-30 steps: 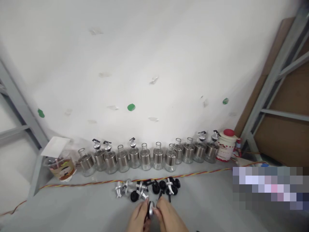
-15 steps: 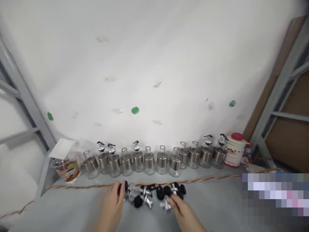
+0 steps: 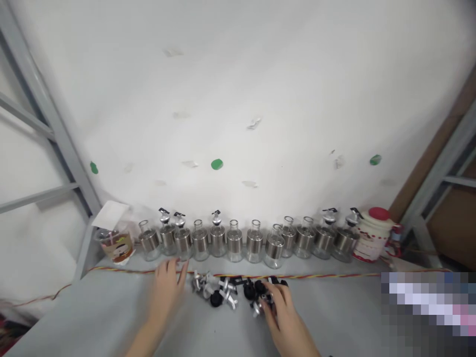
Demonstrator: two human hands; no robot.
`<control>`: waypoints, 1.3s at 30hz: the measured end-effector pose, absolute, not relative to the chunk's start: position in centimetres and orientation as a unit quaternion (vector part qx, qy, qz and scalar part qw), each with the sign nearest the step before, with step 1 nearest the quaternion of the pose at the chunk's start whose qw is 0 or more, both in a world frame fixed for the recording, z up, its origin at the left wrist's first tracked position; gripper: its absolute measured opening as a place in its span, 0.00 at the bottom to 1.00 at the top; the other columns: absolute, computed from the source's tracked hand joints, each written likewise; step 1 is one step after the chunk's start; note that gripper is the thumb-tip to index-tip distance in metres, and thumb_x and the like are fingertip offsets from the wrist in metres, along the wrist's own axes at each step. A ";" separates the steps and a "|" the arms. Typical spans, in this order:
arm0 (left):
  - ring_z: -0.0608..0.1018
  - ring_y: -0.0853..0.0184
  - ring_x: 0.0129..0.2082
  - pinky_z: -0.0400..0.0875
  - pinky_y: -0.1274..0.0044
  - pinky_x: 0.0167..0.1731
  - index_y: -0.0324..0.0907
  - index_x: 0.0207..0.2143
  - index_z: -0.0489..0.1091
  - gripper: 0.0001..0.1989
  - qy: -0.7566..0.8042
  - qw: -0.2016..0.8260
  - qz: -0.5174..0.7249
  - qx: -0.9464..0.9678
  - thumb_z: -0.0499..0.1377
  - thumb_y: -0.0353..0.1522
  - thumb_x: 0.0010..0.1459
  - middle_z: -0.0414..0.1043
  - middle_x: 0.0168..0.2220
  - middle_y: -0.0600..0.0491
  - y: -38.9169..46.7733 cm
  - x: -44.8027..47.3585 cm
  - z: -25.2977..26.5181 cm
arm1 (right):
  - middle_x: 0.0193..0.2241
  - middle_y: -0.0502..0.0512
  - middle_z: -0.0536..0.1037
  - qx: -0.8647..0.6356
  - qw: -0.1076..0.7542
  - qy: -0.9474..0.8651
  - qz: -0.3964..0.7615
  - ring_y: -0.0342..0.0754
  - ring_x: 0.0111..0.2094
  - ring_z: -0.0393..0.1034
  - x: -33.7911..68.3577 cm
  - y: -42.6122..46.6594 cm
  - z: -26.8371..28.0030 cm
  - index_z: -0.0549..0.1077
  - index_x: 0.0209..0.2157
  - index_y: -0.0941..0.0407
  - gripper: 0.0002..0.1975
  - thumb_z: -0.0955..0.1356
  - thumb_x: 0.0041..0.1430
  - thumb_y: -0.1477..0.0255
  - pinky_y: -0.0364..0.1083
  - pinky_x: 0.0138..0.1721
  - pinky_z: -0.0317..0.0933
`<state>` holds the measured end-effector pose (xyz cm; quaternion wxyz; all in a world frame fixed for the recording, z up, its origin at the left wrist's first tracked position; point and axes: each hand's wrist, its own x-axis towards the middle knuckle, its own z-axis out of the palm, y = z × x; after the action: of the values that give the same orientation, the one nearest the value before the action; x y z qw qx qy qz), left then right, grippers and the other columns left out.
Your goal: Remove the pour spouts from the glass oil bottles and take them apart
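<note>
Left hand point(image 3: 168, 280) spread wide, seemingly empty; right hand point(image 3: 284, 305) curled at a silver spout point(image 3: 257, 309) (cannot tell if gripped): a firm fingertip pinch should steady it

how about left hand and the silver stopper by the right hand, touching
Apart: the head view shows tabletop and other stoppers between the left hand and that silver stopper.

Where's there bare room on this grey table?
Bare grey tabletop lies left of the left hand and right of the right hand, both this side of the twisted red-and-yellow cord, and in front of the loose silver and black stoppers. Those crowd between the hands; metal-banded clear glass bottles crowd beyond the cord.
</note>
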<state>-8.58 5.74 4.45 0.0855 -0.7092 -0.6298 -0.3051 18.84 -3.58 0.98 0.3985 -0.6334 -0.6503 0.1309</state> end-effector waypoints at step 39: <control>0.65 0.58 0.54 0.63 0.67 0.52 0.42 0.52 0.63 0.21 -0.160 0.323 -0.343 -0.868 0.53 0.21 0.55 0.59 0.54 0.48 1.3 -5.0 9.1 | 0.22 0.52 0.71 -0.338 0.492 -0.394 0.699 0.42 0.19 0.67 17.4 -4.1 4.0 0.72 0.33 0.60 0.29 0.61 0.51 0.47 0.41 0.21 0.58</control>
<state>-5.02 1.28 9.12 0.3225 -0.8678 -0.1596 -0.3426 17.40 -4.15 3.97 0.4921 -0.3385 -0.3937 0.6988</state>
